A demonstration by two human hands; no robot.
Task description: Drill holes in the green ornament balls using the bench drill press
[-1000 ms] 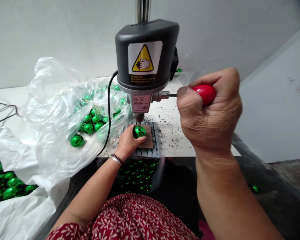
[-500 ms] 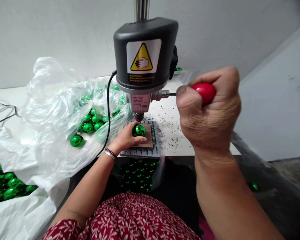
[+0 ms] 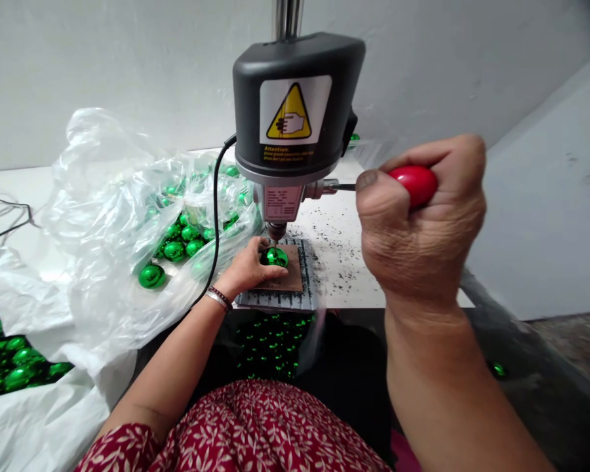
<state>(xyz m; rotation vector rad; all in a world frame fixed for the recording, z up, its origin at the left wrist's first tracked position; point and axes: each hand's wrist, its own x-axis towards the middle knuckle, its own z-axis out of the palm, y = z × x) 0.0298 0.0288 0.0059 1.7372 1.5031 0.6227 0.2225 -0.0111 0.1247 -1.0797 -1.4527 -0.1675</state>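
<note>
A shiny green ball (image 3: 277,258) lies on a brown board (image 3: 291,275) under the chuck (image 3: 276,231) of a black drill press (image 3: 297,105). The drill tip meets or nearly meets the top of the ball; which one cannot be told. My left hand (image 3: 253,265) holds the ball from the left, thumb in front and fingers behind. My right hand (image 3: 420,223) is wrapped round the red knob (image 3: 413,185) of the press lever, right of the drill head.
A clear plastic bag (image 3: 103,196) with several green balls (image 3: 174,250) lies left of the press. One loose ball (image 3: 152,276) is in front of them. More balls (image 3: 19,367) sit in a white bag at lower left. Dark shavings dot the white table (image 3: 347,262).
The whole view has shifted a little, so the press and right hand appear slightly further right. Both hands keep their grips. The chuck sits about as low over the ball as before.
</note>
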